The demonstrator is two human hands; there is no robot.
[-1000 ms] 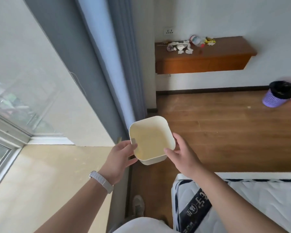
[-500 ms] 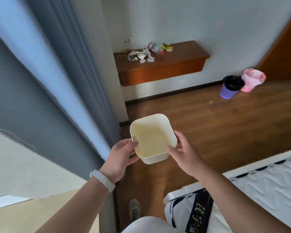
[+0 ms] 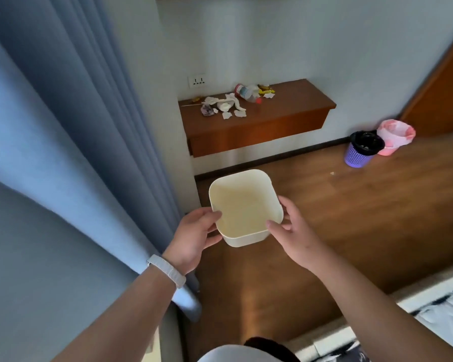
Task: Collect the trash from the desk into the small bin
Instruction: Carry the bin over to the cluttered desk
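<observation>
By the look of it you have collected nothing yet: the bin you carry is bare inside and the litter lies on the table ahead, so the whole pickup is left to do.

The blue curtain (image 3: pixel 63 152) fills your 9 o'clock side from top to bottom. The wooden floor (image 3: pixel 351 218) runs from under you toward 12 and 3 o'clock, up to the pale wall (image 3: pixel 324 48). A bed (image 3: pixel 442 314) edge cuts in at 4 o'clock, and an orange-brown door (image 3: pixel 445 95) stands at 2 o'clock.

The table (image 3: pixel 293 113) is a brown wall-mounted slab at 12 o'clock, well apart from you. Its right half is bare. On the floor at 2 o'clock a purple mesh basket (image 3: pixel 358 158) touches a pink-lined bin (image 3: pixel 395 137); neither is the one you need.

The small bin (image 3: pixel 246 239), cream and square, hangs in mid-air in front of you, mouth up. Your left hand (image 3: pixel 194 236) grips its 9 o'clock rim with the thumb hooked inside. Your right hand (image 3: pixel 293 231) pinches the 4 o'clock corner.

The trash (image 3: pixel 228 104) is bunched on the table's left half, below a wall socket (image 3: pixel 197 80). It includes a plastic bottle (image 3: pixel 246 92) on its side, white paper scraps, yellow wrappers (image 3: pixel 266 90) at the back, and a greyish-purple wad (image 3: pixel 207 110) at the left. You will need to free one hand for picking.
</observation>
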